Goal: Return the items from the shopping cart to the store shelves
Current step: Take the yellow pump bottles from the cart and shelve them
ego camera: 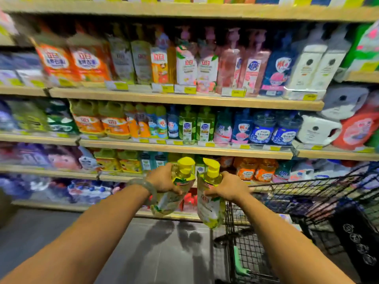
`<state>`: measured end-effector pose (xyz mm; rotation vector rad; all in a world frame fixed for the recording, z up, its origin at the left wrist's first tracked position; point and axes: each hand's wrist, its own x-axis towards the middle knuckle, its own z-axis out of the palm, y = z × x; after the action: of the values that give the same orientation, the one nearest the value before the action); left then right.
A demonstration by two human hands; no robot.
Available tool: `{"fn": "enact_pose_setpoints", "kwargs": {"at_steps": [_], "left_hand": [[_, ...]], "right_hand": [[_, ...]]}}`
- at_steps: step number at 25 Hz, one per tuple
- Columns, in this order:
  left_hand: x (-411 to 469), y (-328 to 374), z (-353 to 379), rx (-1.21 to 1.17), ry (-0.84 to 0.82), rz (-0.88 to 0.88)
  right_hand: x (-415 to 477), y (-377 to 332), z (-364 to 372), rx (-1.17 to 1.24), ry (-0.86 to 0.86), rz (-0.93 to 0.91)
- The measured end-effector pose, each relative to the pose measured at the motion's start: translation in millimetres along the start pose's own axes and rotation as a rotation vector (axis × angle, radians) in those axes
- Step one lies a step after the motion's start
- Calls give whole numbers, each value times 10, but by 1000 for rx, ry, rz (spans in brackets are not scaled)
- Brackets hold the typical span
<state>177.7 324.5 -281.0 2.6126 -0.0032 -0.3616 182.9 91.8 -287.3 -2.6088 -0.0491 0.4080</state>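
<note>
Your left hand (162,180) is curled round the shoulder of a clear plastic pump bottle (170,203) of yellow-green liquid with a yellow pump head. Your right hand (228,187) grips a second bottle (209,210) of the same kind at the same spot. Holding each just under the pump lets the heavy body hang below your fingers, which looks like the steadiest way to carry one per hand. The left one tilts with its base swung to the left, and the right one hangs nearer upright. They are just beside each other with a slim gap between.

Both bottles are out of the black wire shopping cart (246,253), which stands to your right, and are raised in front of the lower wooden shelf (114,177). Taking two matching bottles at once probably means they share a slot. The frame is blurred, so you cannot yet pick out the matching row. Look for yellow pump heads before you reach in.
</note>
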Motion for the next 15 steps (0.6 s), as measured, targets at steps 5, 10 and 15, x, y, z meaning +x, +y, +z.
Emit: {"fn": "enact_pose_setpoints", "kwargs": {"at_steps": [5, 10, 15], "left_hand": [[-334, -550, -595, -75, 98, -109], [-458, -849, -1332, -249, 323, -165], [-274, -958, -2172, -433, 553, -78]], "right_hand": [[78, -926, 72, -14, -21, -143], [217, -1703, -109, 184, 15, -257], [556, -2360, -536, 447, 96, -311]]}}
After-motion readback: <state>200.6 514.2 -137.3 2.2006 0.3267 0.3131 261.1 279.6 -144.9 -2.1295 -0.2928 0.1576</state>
